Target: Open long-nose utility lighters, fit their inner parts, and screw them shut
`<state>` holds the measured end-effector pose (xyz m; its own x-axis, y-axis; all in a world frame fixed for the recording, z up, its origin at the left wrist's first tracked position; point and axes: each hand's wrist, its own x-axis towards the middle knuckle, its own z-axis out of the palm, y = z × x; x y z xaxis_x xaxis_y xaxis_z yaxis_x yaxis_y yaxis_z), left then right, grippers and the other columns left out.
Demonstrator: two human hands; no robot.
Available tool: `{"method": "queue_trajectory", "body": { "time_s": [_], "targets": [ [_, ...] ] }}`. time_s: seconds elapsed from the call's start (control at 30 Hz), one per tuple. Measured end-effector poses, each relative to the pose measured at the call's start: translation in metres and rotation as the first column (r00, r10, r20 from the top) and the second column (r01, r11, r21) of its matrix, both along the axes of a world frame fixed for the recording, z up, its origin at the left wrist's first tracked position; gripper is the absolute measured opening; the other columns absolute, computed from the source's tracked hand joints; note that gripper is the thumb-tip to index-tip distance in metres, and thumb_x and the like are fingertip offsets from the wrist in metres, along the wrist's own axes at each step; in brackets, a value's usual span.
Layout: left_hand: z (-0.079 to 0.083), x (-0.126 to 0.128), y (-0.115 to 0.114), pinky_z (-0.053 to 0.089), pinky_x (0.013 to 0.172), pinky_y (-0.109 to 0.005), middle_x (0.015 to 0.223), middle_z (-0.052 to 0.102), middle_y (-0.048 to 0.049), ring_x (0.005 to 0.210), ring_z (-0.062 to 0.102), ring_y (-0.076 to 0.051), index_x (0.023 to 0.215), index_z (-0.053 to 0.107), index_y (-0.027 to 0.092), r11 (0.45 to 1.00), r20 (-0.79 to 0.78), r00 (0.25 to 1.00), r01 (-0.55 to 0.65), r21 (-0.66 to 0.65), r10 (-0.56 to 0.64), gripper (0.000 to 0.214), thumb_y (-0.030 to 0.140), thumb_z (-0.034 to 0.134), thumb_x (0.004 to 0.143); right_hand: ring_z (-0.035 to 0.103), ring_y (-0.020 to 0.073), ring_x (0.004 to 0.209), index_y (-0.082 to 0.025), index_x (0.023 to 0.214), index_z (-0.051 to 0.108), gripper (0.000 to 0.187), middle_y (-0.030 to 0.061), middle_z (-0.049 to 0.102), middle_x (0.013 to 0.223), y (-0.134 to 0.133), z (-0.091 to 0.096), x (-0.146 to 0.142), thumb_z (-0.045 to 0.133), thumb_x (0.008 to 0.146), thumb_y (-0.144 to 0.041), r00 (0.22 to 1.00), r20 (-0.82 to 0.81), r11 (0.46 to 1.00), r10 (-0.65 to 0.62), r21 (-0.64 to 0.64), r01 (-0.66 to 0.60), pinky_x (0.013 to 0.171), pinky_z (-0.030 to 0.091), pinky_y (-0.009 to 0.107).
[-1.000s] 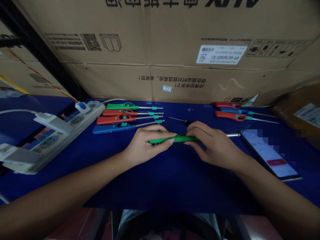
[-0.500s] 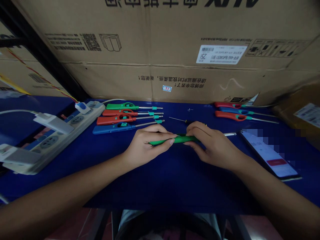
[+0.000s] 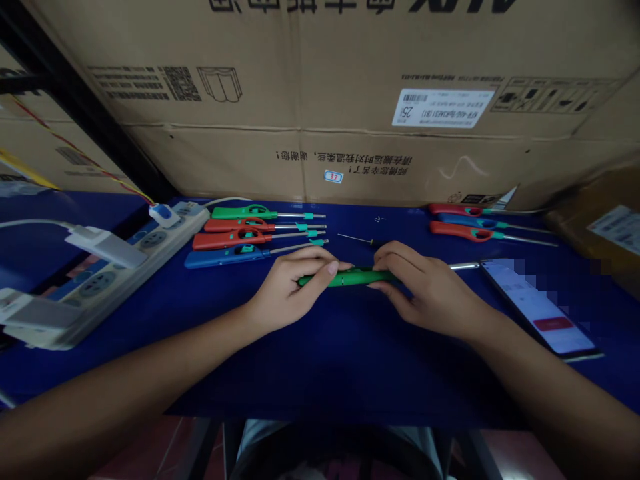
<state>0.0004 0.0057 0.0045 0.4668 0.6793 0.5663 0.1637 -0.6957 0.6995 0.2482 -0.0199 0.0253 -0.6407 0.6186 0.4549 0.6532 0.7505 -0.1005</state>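
Observation:
Both my hands hold one green long-nosed lighter (image 3: 350,277) lying sideways over the blue table (image 3: 320,360). My left hand (image 3: 290,287) is closed round its left end, thumb on top. My right hand (image 3: 425,287) is closed over its right part, and the metal nozzle (image 3: 464,266) sticks out to the right. A thin screwdriver (image 3: 357,239) lies just behind my hands.
Several lighters (image 3: 250,231) in green, red and blue lie in a row at the back left, with more lighters (image 3: 475,223) at the back right. A white power strip (image 3: 100,267) sits at the left, a lit phone (image 3: 540,307) at the right, cardboard boxes (image 3: 320,100) behind.
My left thumb has slid back along the green lighter, baring more of its middle. The lighter has lifted slightly. Everything else stays put.

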Motion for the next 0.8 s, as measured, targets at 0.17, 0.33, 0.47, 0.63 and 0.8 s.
{"method": "queue_trajectory", "body": {
  "time_s": [0.17,0.33,0.47,0.63,0.8],
  "targets": [
    [-0.005,0.0,0.001,0.053,0.071,-0.025,0.1,0.076,-0.009,0.083,0.069,-0.016,0.115,0.077,0.014,0.981,-0.047,0.998,0.02,-0.194,-0.03,0.028,0.031,0.065,0.095,0.065,0.0206,0.083,-0.014,0.106,0.06,0.014,0.0116,0.067,0.104,0.001,0.001,0.002,0.05,0.101,-0.024,0.999,0.034,0.999,0.003,0.052,-0.004,0.064,0.053,0.031],
    [-0.005,0.002,-0.001,0.04,0.054,-0.024,0.088,0.07,-0.0059,0.059,0.049,-0.009,0.113,0.076,0.014,0.792,0.006,0.984,0.146,-0.592,-0.177,0.042,0.047,0.053,0.101,0.065,0.0268,0.097,-0.016,0.108,0.062,0.013,0.0119,0.07,0.108,0.006,0.003,0.003,0.058,0.098,-0.022,0.999,0.028,0.983,-0.031,0.184,0.025,0.081,0.052,0.041],
    [-0.006,0.005,-0.006,0.035,0.058,-0.024,0.088,0.06,-0.0032,0.065,0.043,-0.009,0.137,0.063,0.016,0.688,0.181,0.979,0.197,-0.699,-0.097,0.053,0.048,0.064,0.094,0.062,0.0274,0.096,-0.019,0.105,0.064,0.015,0.0111,0.068,0.104,0.0,0.004,-0.006,0.066,0.091,-0.016,0.974,-0.205,0.94,-0.099,0.301,0.159,0.082,0.048,0.043],
    [-0.012,0.006,-0.011,0.04,0.065,-0.025,0.092,0.06,-0.0031,0.074,0.046,-0.012,0.144,0.056,0.024,0.708,0.259,0.957,0.273,-0.652,-0.131,0.052,0.038,0.066,0.095,0.054,0.0127,0.061,-0.02,0.083,0.062,0.012,-0.0009,0.059,0.07,-0.01,-0.002,-0.022,0.062,0.094,-0.025,0.857,-0.489,0.924,-0.164,-0.38,-0.04,0.058,0.045,0.027],
    [-0.015,0.009,-0.01,0.049,0.069,-0.025,0.109,0.058,-0.0053,0.077,0.054,-0.011,0.146,0.046,0.027,0.723,0.279,0.924,0.379,-0.578,-0.262,0.05,0.028,0.062,0.098,0.049,0.0102,0.057,-0.018,0.08,0.065,0.029,-0.0016,0.06,0.066,-0.009,-0.011,-0.034,0.061,0.096,-0.042,0.76,-0.592,0.611,-0.268,-0.714,-0.341,0.053,0.04,0.024]
  ]
}}
